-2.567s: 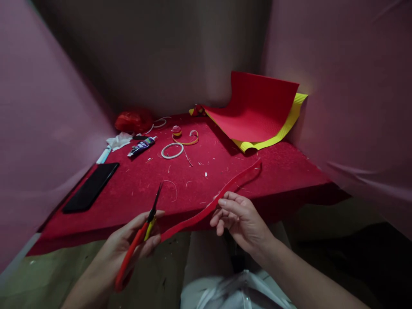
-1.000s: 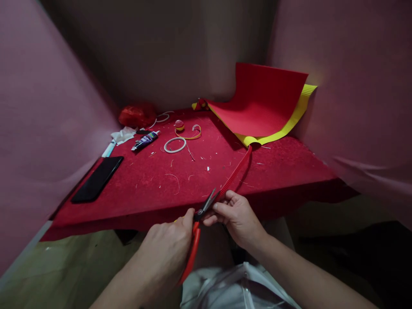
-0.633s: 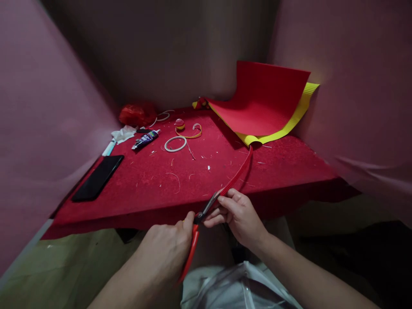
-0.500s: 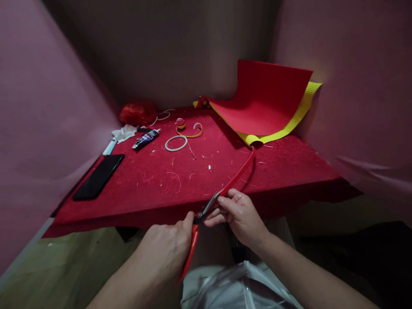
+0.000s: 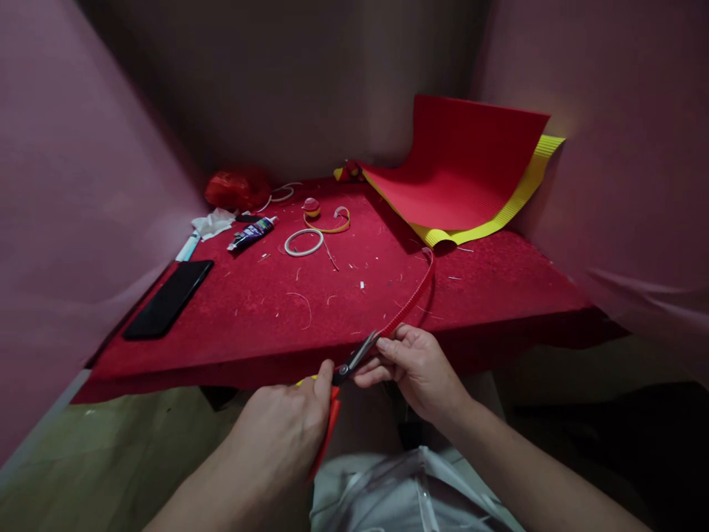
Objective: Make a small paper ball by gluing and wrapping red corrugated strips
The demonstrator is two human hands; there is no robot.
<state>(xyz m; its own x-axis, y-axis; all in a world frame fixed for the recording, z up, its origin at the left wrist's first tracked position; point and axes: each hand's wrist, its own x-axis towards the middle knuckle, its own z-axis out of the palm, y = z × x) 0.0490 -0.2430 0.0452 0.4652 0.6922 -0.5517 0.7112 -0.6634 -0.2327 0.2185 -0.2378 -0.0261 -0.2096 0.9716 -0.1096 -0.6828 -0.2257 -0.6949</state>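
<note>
My left hand [image 5: 288,428] is closed round the red handles of a pair of scissors [image 5: 346,377], whose blades point up and right at the near end of a long red corrugated strip [image 5: 413,295]. My right hand [image 5: 418,366] pinches that end of the strip just past the table's front edge. From there the strip runs away over the red felt table [image 5: 498,288] toward the red and yellow corrugated sheets [image 5: 459,177] at the back right.
A black phone [image 5: 169,298] lies at the left edge. Behind it are a glue tube [image 5: 252,231], white tissue [image 5: 213,222], a white ring [image 5: 303,241], a small ball [image 5: 311,206] and a red bag [image 5: 235,188]. Pink walls close in on both sides.
My left hand brought the scissors from the left up to the strip's end. The blades, open a second ago, have closed on the strip. The strip now points away from me.
</note>
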